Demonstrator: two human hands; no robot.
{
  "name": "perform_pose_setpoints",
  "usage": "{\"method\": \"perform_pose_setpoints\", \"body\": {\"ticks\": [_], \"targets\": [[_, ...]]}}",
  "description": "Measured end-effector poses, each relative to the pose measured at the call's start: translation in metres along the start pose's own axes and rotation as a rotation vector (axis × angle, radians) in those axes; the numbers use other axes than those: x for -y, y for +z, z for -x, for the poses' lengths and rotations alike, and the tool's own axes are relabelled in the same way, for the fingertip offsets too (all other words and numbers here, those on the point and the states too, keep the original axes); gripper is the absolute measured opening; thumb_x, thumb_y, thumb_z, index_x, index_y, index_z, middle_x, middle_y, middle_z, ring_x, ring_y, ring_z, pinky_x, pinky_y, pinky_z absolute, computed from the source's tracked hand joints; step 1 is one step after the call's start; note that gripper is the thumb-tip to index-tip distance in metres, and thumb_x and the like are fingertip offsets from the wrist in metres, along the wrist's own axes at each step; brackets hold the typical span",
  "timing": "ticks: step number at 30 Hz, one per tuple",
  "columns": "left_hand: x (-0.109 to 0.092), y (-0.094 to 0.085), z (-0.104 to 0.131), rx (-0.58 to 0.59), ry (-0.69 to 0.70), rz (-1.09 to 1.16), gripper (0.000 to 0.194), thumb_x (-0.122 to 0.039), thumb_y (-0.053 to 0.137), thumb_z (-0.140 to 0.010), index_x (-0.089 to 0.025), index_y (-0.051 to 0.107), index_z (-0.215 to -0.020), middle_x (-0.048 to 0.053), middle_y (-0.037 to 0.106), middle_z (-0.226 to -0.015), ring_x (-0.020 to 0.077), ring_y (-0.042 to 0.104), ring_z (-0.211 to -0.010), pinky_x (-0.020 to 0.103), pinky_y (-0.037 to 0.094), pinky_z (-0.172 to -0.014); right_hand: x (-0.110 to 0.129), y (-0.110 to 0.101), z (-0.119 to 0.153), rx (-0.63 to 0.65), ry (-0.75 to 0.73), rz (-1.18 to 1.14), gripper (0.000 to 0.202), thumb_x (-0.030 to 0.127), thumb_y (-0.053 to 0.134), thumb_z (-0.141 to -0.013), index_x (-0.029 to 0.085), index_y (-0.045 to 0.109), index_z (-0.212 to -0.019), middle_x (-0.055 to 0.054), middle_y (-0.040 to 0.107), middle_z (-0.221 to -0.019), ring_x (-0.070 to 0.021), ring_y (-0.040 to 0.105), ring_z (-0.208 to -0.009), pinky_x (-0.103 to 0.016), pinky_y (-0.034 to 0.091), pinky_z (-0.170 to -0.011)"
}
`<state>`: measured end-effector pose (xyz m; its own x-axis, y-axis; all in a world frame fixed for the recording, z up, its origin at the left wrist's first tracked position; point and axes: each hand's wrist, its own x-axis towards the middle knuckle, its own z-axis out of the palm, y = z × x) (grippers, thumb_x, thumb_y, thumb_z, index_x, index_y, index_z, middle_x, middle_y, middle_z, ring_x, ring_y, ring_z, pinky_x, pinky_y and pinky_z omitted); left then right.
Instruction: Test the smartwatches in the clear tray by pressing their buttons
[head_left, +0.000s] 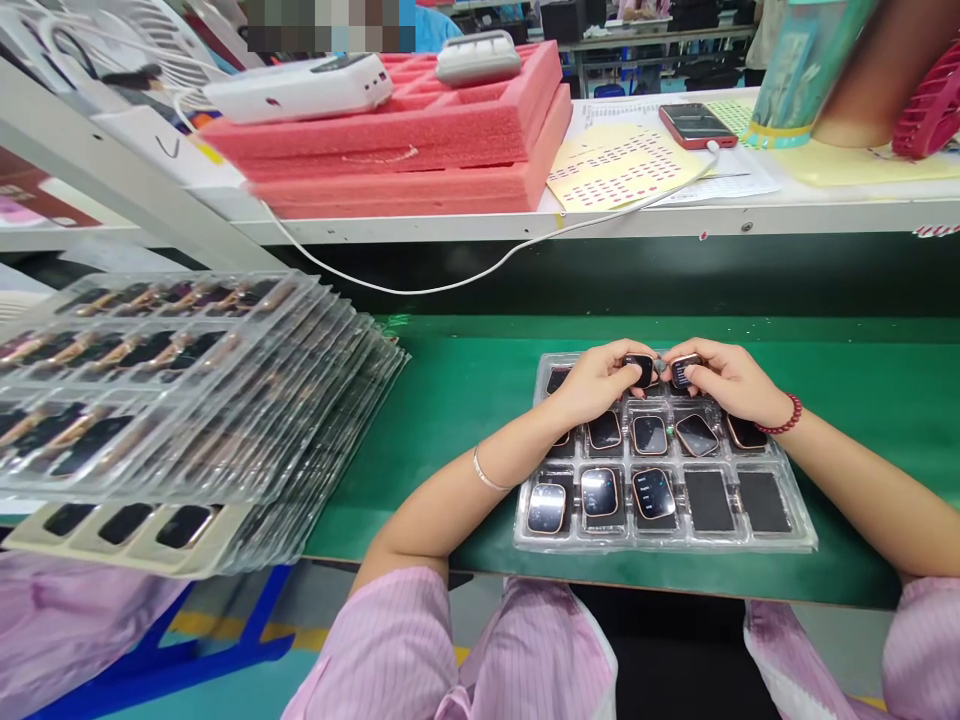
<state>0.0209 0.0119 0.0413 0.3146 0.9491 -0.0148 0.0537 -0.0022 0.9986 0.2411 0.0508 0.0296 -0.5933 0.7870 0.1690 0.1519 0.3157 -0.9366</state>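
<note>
Over the far row of a clear blister tray (801, 532) on the green table (465, 400): left hand (596, 385), fingers closed on one smartwatch body (640, 368); right hand (724, 380), fingers closed on a second watch body (684, 370). Both pieces sit just above the tray's back pockets, nearly touching each other, faces turned up toward the camera. Tray contents: middle row holds several watch bodies (649, 434), one of them tilted in its pocket (697, 434); near row holds three with lit-looking glass (600, 491) and two pockets that appear vacant at the right (709, 500). Handling note, offered as a judgement: grip each body by its bezel edges, keeping fingertips off the glass; keep the two pieces from knocking together while they are this close; lower each one flat so it seats square and does not ride up on a pocket wall as the tilted one does. Wrists resting near the tray's rim would steady the placement, provided they do not press on seated units. Adjacent stock: fanned stack of filled trays (187, 400), well to the left. Rear shelf: pink foam trays (420, 130), a white device (300, 88), a phone (694, 122) on printed sheets.
</note>
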Motion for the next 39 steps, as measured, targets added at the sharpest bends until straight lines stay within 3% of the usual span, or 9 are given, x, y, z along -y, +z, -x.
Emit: {"method": "perform_pose_setpoints", "body": {"ticks": [9,13,17,20,24,28,34,39], "targets": [[0.007,-0.002,-0.003,-0.008,0.039,-0.027,0.025,-0.018,0.056,-0.085,-0.012,0.065,-0.108,0.008,0.073,-0.098,0.0114,0.066,-0.069,0.026,0.054,-0.068,-0.001,-0.001,-0.001,-0.005,-0.011,0.049,0.023,0.026,0.06,-0.087,0.02,0.07,-0.106,-0.006,0.074,-0.095,-0.0207,0.068,-0.08,-0.03,0.055,-0.06],[0.006,-0.006,-0.005,-0.147,0.078,-0.034,0.023,-0.021,0.06,-0.084,-0.014,0.066,-0.106,0.006,0.073,-0.093,0.0122,0.066,-0.066,0.022,0.045,-0.056,0.003,-0.003,0.003,-0.128,-0.038,0.062,0.018,0.024,0.062,-0.089,0.019,0.07,-0.104,-0.005,0.074,-0.091,-0.0158,0.063,-0.064,-0.028,0.053,-0.057],[0.003,-0.012,0.018,-0.306,0.173,-0.038,0.023,-0.027,0.067,-0.086,-0.017,0.066,-0.107,0.004,0.073,-0.092,0.0118,0.067,-0.068,0.02,0.043,-0.054,0.017,-0.008,0.034,-0.26,-0.073,0.05,0.016,0.012,0.06,-0.091,0.019,0.071,-0.101,-0.003,0.075,-0.088,-0.011,0.06,-0.059,-0.024,0.05,-0.053],[0.0,-0.013,0.05,-0.312,0.27,-0.06,0.026,-0.032,0.071,-0.086,-0.017,0.065,-0.106,0.002,0.073,-0.088,0.0102,0.065,-0.064,0.019,0.041,-0.05,0.029,-0.009,0.071,-0.284,-0.137,0.047,0.025,0.004,0.055,-0.09,0.019,0.072,-0.101,0.001,0.076,-0.086,-0.0079,0.06,-0.06,-0.022,0.049,-0.055],[-0.007,-0.002,0.091,-0.259,0.394,-0.038,0.031,-0.036,0.075,-0.084,-0.014,0.064,-0.103,0.002,0.074,-0.087,0.0104,0.064,-0.061,0.019,0.042,-0.047,0.04,-0.004,0.114,-0.346,-0.241,0.056,0.036,0.0,0.05,-0.088,0.019,0.074,-0.107,0.003,0.076,-0.092,-0.0084,0.065,-0.07,-0.022,0.05,-0.058],[-0.019,0.019,0.115,-0.219,0.438,-0.089,0.026,-0.029,0.071,-0.088,-0.012,0.062,-0.105,0.001,0.074,-0.088,0.0079,0.063,-0.062,0.016,0.042,-0.048,0.045,0.008,0.138,-0.336,-0.283,0.009,0.03,0.002,0.055,-0.088,0.017,0.074,-0.106,0.0,0.075,-0.09,-0.0106,0.069,-0.076,-0.021,0.052,-0.055],[-0.032,0.044,0.127,-0.259,0.385,-0.071,0.018,-0.021,0.069,-0.091,-0.011,0.064,-0.104,0.004,0.073,-0.087,0.0093,0.065,-0.063,0.018,0.044,-0.049,0.053,0.022,0.156,-0.294,-0.24,-0.041,0.027,0.003,0.054,-0.088,0.02,0.073,-0.099,0.006,0.073,-0.088,-0.0081,0.068,-0.075,-0.016,0.051,-0.052],[-0.026,0.049,0.124,-0.235,0.388,-0.062,0.031,-0.033,0.077,-0.084,-0.011,0.066,-0.103,0.005,0.074,-0.084,0.0101,0.062,-0.057,0.021,0.044,-0.047,0.053,0.025,0.16,-0.303,-0.182,-0.068,0.043,-0.014,0.045,-0.087,0.019,0.071,-0.097,0.007,0.074,-0.082,-0.0082,0.069,-0.075,-0.015,0.051,-0.052]]}}
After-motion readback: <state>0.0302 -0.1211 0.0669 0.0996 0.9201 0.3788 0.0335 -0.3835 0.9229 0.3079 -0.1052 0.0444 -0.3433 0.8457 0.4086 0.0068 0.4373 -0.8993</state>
